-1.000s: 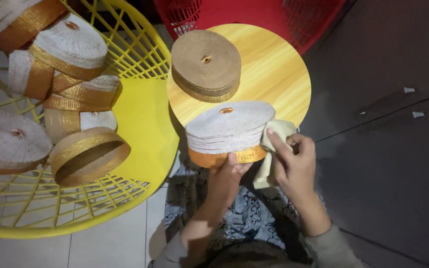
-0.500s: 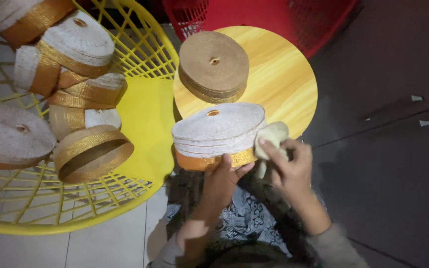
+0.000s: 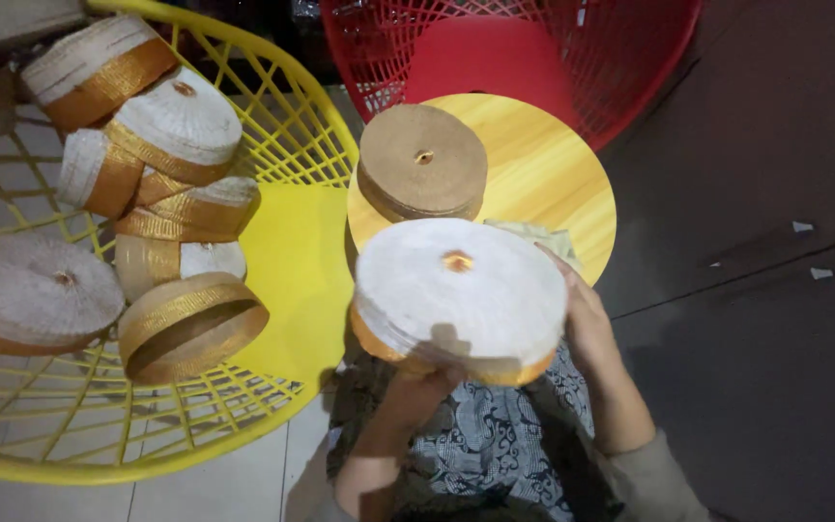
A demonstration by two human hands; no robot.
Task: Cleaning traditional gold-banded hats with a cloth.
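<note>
**Both hands on the big white roll, over my lap**

Dark grey floor to my right, pale tiles lower left; in front of me a round yellow wooden tabletop [image 3: 543, 184], with a red plastic lattice basket [image 3: 630, 68] behind it; I'm sitting with patterned black-and-white cloth [image 3: 495, 445] across my knees; the large flat roll of white ribbon with a gold edge [image 3: 461, 295] sits just above my lap, its white face turned up to me, its small orange hub showing near the top; my left hand [image 3: 417, 391] is closed under the near rim, fingers hidden beneath it; my right hand [image 3: 582, 314] is wrapped around the right side, holding the edge; a bit of pale cloth [image 3: 538, 235] peeks out behind the roll, touching the tabletop; a brown flat roll [image 3: 422, 164] lies on the tabletop beyond; to my left the yellow plastic lattice basket [image 3: 292, 126] holds a heap of white-and-gold rolls [image 3: 171, 130] and one empty-looking gold ring [image 3: 190, 324]; to handle this well, I'd judge: keep the roll level, grip the gold rim rather than the face, support from below so the layers don't slide apart.
</note>
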